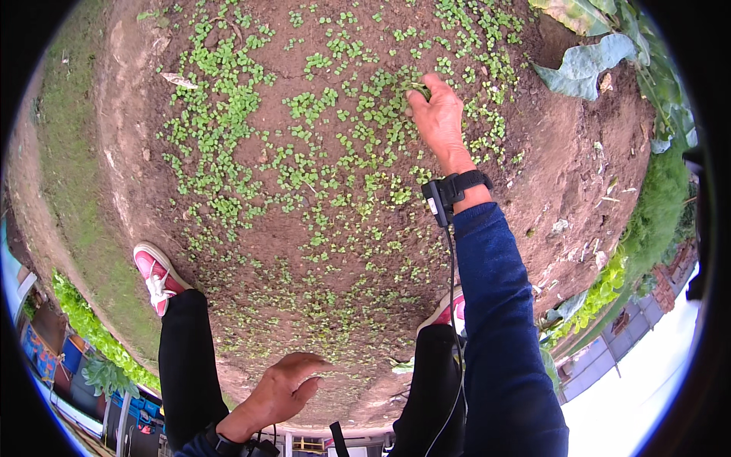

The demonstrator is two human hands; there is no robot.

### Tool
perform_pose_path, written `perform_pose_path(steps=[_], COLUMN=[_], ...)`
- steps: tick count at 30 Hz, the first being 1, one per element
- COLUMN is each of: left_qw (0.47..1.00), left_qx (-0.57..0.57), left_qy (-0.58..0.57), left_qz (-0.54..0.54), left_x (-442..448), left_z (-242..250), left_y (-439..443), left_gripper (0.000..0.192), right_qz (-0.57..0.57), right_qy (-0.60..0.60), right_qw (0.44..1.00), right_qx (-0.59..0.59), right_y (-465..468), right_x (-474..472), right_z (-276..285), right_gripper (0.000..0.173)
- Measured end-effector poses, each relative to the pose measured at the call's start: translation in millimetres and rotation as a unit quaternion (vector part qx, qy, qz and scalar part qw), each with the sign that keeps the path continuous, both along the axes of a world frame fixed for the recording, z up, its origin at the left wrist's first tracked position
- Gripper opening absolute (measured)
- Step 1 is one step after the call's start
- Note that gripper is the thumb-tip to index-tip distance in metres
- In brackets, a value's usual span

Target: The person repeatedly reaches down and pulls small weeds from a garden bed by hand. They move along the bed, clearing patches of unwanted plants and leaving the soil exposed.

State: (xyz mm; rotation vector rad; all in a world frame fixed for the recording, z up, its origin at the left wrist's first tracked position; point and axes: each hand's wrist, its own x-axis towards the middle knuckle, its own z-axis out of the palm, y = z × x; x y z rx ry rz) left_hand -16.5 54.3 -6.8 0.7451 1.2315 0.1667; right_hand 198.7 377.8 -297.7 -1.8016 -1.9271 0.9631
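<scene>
Reaching out over a bed of small green seedlings [217, 103], my right hand [438, 111] pinches a small bunch of greens [422, 90] between thumb and fingertips. More seedlings grow in the brown soil [268, 120] right around its fingertips. Closer to my body, my left hand [280, 388] hovers between my legs, above the near end of the bed. Its thumb stands apart from the fingers, and I see nothing held in it. A black strap with a small device [442, 197] circles my right wrist, and a cable runs down from it.
My pink shoes [154, 274] stand on either side of the seedlings. Large blue-green leaves [588, 63] hang over the bed at the upper right. A dry leaf [179, 80] lies at the left. Along the left runs a mossy strip [74, 171], with bright green leafy plants [97, 331] beyond it.
</scene>
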Motion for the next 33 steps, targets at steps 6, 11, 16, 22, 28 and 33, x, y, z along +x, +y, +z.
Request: perform_pose_path(steps=[6, 11, 16, 22, 28, 33], left_qw=[1.0, 1.0, 1.0, 1.0, 1.0, 1.0], left_qx=[0.009, -0.009, -0.01, -0.007, -0.002, -0.001], left_qy=[-0.002, 0.008, 0.002, 0.001, 0.004, -0.006], left_qz=[-0.001, -0.01, -0.004, 0.006, -0.001, 0.007], left_x=[0.3, 3.5, 0.5, 0.0, -0.8, -1.9], left_z=[-3.9, -4.3, -2.9, -3.6, -1.9, -1.0], left_y=[-0.4, -3.7, 0.5, 0.0, -0.6, 2.8], left_gripper=[0.031, 0.033, 0.035, 0.033, 0.033, 0.032], right_qz=[0.021, 0.078, -0.053, 0.119, -0.017, 0.097], right_qy=[-0.012, -0.061, 0.101, -0.049, 0.079, 0.024], right_qw=[1.0, 0.995, 0.982, 0.99, 0.982, 0.993], right_qx=[-0.012, -0.011, -0.152, -0.065, -0.17, -0.062], right_y=[0.2, 5.5, 17.5, 14.3, 13.6, -24.6], right_x=[13.4, -9.8, -4.4, -34.3, -26.3, -16.9], right_z=[-12.2, -9.1, 14.8, 8.4, 25.6, 37.8], right_gripper=[0.033, 0.032, 0.034, 0.042, 0.036, 0.031])
